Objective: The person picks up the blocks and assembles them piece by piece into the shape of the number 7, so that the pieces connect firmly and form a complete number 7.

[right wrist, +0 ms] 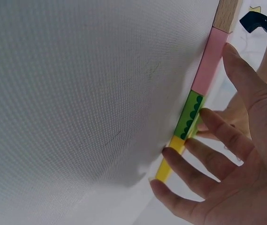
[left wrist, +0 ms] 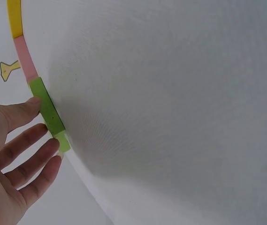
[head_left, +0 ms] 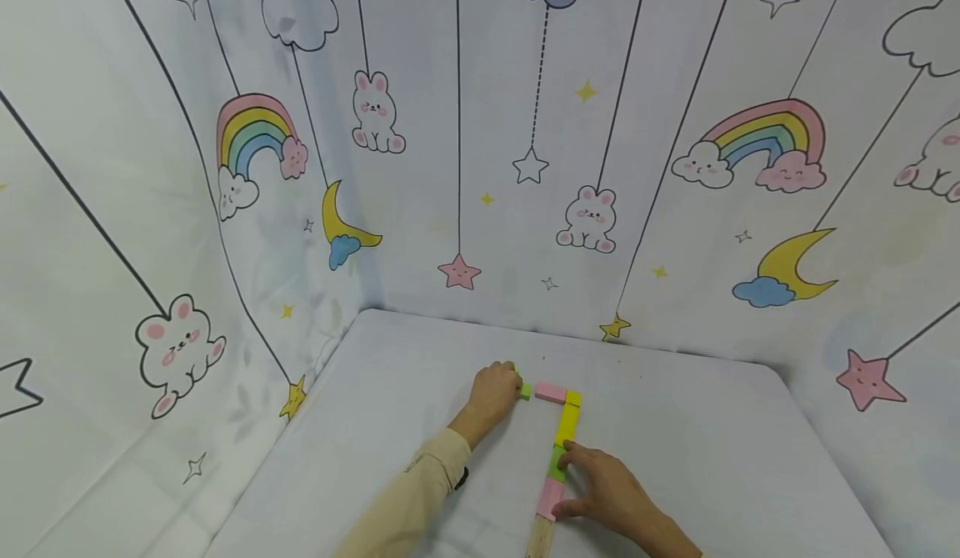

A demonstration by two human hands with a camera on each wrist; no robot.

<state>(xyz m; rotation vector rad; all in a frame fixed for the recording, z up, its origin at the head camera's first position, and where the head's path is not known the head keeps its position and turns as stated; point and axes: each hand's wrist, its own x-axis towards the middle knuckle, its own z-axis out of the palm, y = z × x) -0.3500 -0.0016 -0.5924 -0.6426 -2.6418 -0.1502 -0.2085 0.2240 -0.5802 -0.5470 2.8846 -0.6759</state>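
My left hand pinches a green block at the far left end of a bent row of blocks, thumb against it. A lighter green piece shows beyond it. A short gap parts the green from a pink block. Yellow blocks turn the corner toward me. Then come a green block with dark scallops, a second pink block and a plain wooden block. Along this near leg my right hand rests with spread, extended fingers, its fingertips at the blocks' right side.
The blocks lie on a white, cloth-covered table. Behind and to the left stand white fabric walls printed with rabbits, stars, clouds and rainbows. A dark band circles the left wrist below a beige sleeve.
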